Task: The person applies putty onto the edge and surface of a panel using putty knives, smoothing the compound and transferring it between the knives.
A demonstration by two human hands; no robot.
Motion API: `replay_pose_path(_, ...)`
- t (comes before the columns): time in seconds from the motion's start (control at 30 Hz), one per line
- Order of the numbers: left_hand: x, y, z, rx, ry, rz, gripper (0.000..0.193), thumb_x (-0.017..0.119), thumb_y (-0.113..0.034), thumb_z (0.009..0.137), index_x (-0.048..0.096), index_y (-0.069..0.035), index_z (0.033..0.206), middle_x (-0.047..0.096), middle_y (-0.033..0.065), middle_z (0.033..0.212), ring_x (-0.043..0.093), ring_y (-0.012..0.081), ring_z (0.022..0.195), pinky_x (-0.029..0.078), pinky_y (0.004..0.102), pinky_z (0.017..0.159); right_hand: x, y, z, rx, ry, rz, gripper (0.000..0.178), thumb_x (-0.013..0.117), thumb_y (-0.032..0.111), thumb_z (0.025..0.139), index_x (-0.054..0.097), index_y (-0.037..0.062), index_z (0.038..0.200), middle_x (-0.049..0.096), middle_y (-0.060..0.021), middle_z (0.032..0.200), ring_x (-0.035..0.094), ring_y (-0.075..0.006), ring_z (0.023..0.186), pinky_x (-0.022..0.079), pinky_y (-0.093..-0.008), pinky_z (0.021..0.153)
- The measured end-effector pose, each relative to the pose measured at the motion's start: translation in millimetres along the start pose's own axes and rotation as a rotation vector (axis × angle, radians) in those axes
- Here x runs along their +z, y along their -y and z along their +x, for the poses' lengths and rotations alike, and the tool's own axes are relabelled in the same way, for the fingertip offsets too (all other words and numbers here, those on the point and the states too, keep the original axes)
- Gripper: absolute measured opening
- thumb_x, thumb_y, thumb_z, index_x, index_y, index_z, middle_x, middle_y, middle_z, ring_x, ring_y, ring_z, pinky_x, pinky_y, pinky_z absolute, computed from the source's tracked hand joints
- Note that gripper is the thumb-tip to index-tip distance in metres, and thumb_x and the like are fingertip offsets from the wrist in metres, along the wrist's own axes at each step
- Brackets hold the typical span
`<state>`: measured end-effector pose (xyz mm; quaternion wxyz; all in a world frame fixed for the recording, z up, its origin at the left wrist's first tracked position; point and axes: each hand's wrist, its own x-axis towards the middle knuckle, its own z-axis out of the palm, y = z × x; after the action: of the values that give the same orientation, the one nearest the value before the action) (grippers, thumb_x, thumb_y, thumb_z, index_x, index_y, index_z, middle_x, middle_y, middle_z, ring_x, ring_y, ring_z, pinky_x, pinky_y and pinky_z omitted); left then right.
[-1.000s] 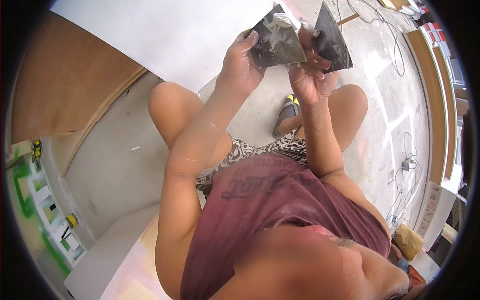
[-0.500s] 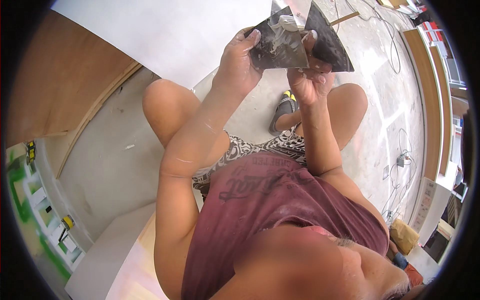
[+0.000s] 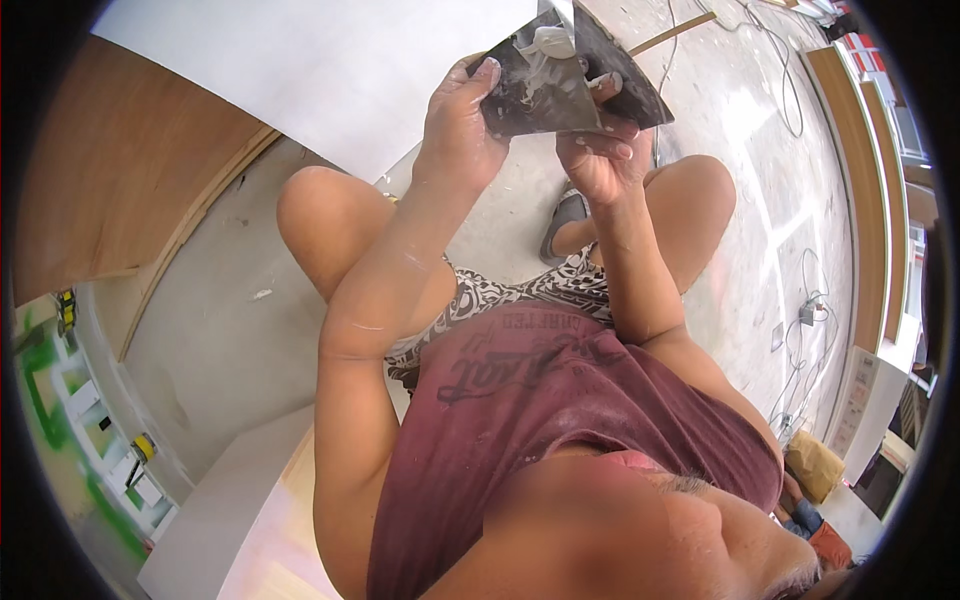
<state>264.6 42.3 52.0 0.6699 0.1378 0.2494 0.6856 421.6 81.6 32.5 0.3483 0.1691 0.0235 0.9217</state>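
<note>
Up near the top of the view: left hand (image 3: pixel 462 130) closed around the lower left corner of a wide dark metal putty blade smeared with white filler (image 3: pixel 535 88), thumb tip pressed flat on its face. Right hand (image 3: pixel 600 160) curled shut just beside it, fingers wrapped under the lower edge of a second dark blade, angled and flat (image 3: pixel 628 85), fingertips dusted white. Two blades touching, overlapping at the middle, a lump of white filler (image 3: pixel 548 42) sitting at the upper edge where they meet. Both held high, in front of a large white board (image 3: pixel 330 70) leaning behind. Below, bare knees bent wide apart over a pale dusty concrete floor (image 3: pixel 760 180), a grey shoe (image 3: pixel 565 220) showing between them. Dark red sleeveless shirt (image 3: pixel 560 420) filling the lower middle, patterned black and white shorts (image 3: pixel 510 300) above it. Brown wooden panel (image 3: pixel 110 170) off to the left. Thin cables (image 3: pixel 790 100) trailing across the floor on the right, a brown paper bag (image 3: pixel 815 465) lower right.
</note>
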Motion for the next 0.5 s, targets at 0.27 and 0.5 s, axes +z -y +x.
replay_pose_path(0.27, -8.4, 1.9, 4.2, -0.019, -0.024, -0.026, 0.018, 0.053, -0.012, 0.095, 0.053, -0.003, 0.111, 0.063, 0.0069, 0.106, 0.063, 0.0181, 0.099, 0.05, 0.0349, 0.092, -1.2, 1.0, -0.9, 0.054, -0.027, -0.034, 0.033, 0.047, 0.017, 0.093, 0.059, -0.0093, 0.111, 0.069, -0.0196, 0.099, 0.061, -0.0063, 0.055, 0.048, -0.0177, 0.04)
replay_pose_path(0.5, -4.7, 8.7, 0.8, -0.029, -0.065, -0.049, 0.021, 0.052, -0.011, 0.095, 0.052, -0.001, 0.114, 0.062, 0.0086, 0.109, 0.061, 0.0192, 0.103, 0.048, 0.0352, 0.095, -1.7, 3.4, -2.9, 0.056, -0.052, -0.02, 0.03, 0.047, 0.016, 0.093, 0.061, -0.0099, 0.102, 0.069, -0.0165, 0.093, 0.06, -0.0047, 0.055, 0.046, -0.017, 0.039)
